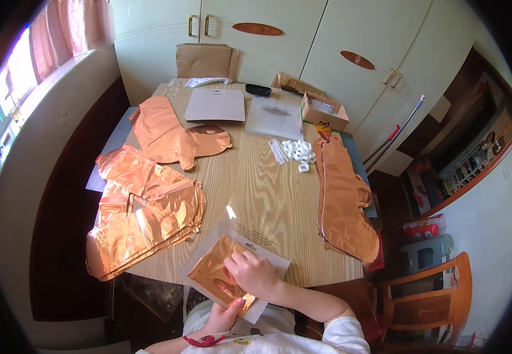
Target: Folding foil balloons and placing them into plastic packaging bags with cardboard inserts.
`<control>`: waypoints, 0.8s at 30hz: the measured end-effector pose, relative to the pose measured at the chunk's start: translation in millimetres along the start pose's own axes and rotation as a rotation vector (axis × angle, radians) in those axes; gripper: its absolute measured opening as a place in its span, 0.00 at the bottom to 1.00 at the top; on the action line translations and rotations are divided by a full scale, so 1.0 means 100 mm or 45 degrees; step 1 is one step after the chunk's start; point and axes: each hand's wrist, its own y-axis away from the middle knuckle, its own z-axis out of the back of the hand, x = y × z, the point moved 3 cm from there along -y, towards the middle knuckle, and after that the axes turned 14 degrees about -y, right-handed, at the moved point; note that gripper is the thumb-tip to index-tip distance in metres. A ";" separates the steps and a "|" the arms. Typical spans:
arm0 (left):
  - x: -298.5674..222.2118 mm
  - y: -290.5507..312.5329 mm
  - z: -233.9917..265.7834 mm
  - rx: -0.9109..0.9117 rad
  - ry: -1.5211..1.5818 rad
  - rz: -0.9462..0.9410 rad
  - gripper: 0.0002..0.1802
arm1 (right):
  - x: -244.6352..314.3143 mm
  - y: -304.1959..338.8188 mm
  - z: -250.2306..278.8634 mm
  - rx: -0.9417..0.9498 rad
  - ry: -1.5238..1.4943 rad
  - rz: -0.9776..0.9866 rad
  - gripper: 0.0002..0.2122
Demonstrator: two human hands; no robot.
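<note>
At the table's near edge lies a folded copper-coloured foil balloon (208, 268) on a pale card in a clear sleeve (279, 266), tilted toward me. My left hand (223, 318) grips the lower edge of this pack, its thumb on top of the foil. Over the foil's middle, my right hand (251, 275) is closed, its fingers curled against the shiny surface; its fingertips are partly hidden. To the left rest flat foil balloons (150, 215), crinkled and glossy, with another flat foil balloon (161, 133) behind them. A long foil balloon (341, 194) lies along the right edge.
White ribbon or tape rolls (300, 151) and thin white sticks (279, 151) sit right of centre. Farther back are a grey-white card (215, 105), clear plastic sleeves (273, 117), a black pouch (258, 89) and an open carton (325, 112). A wooden chair (427, 301) stands at right.
</note>
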 end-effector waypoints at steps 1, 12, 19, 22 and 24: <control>-0.01 0.00 -0.01 -0.003 -0.001 -0.007 0.14 | 0.02 0.02 -0.03 0.036 -0.007 0.002 0.04; 0.03 0.13 0.24 0.065 0.164 0.250 0.17 | -0.03 0.13 -0.02 0.059 0.086 -0.026 0.04; 0.09 0.08 0.15 0.061 0.322 0.184 0.16 | 0.11 0.19 -0.05 0.054 0.102 -0.013 0.05; -0.01 0.05 0.09 0.084 0.306 0.153 0.16 | 0.17 0.18 -0.01 0.074 0.048 0.007 0.06; -0.02 0.01 0.08 0.120 0.253 0.174 0.15 | 0.19 0.17 0.00 0.055 0.060 0.006 0.06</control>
